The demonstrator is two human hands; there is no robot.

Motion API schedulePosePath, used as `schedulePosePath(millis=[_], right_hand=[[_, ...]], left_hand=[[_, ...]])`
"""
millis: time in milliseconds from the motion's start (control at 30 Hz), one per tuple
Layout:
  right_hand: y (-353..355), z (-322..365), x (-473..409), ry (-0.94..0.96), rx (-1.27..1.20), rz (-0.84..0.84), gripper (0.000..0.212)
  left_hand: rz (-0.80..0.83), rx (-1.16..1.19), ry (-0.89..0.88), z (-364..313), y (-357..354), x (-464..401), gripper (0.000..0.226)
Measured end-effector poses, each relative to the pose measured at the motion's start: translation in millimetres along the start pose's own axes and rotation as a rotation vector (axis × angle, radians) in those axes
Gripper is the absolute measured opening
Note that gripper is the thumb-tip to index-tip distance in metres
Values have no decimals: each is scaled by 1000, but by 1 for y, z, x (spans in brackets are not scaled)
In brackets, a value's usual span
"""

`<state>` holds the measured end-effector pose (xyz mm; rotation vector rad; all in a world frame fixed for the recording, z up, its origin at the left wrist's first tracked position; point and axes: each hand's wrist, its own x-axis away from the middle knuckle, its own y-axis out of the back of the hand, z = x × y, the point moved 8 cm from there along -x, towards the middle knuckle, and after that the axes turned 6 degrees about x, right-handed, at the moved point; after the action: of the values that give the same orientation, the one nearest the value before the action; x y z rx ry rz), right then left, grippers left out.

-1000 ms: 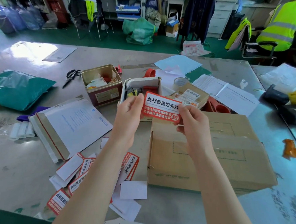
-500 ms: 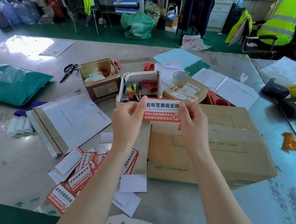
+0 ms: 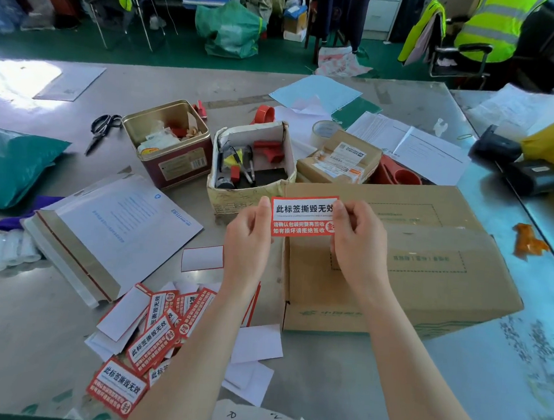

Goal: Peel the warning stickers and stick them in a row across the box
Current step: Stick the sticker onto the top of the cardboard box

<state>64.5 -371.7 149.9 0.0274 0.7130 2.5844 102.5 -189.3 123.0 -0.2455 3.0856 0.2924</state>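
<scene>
- The left hand [image 3: 250,240] pinches the left edge of a red-and-white warning sticker [image 3: 303,216], thumb in front and the other fingers curled behind it.
- The right hand [image 3: 356,245] pinches the sticker's right edge, its fingertips covering the last printed character and the round seal mark.
- The sticker is held flat and facing the camera, over the near-left corner of the cardboard box [image 3: 428,273]; whether it touches the box cannot be told.
- No sticker shows on the visible part of the box top, which bears a dashed printed frame and a strip of clear tape.
- Left of the box, a heap of stickers and white backing papers [image 3: 152,335] lies on the grey metal table [image 3: 31,324], partly hidden by the left forearm.
- Further left lie an open white mailer envelope [image 3: 117,228], small white rolls [image 3: 7,250] and a green plastic bag [image 3: 10,165].
- Behind the hands stand an open white box of tools [image 3: 256,162], a red tin [image 3: 172,143], black scissors [image 3: 101,128] and a small labelled parcel [image 3: 338,158].
- Loose papers [image 3: 411,147] and a tape roll [image 3: 324,129] lie toward the far edge; black devices [image 3: 518,164] sit at the right.
- Beyond the table is a green floor with a green sack [image 3: 229,29] and chairs; a person in a yellow vest [image 3: 492,24] is cut off by the top edge.
- Small print on the sticker's middle line is too fine to read.
</scene>
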Motion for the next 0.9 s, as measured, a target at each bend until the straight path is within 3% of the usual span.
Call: schedulePosePath(millis=[233,433,900], right_hand=[[-7,-3,2,35,132,16,21],[-13,1,4,116,275,20,25],[-15,-7,1,61,306,16,25]], left_hand=[[19,-116,-83,10,-2,-6,25],[25,-121,-56,23,-4,-5,26],[98,-117,15,41,-17,-5,24]])
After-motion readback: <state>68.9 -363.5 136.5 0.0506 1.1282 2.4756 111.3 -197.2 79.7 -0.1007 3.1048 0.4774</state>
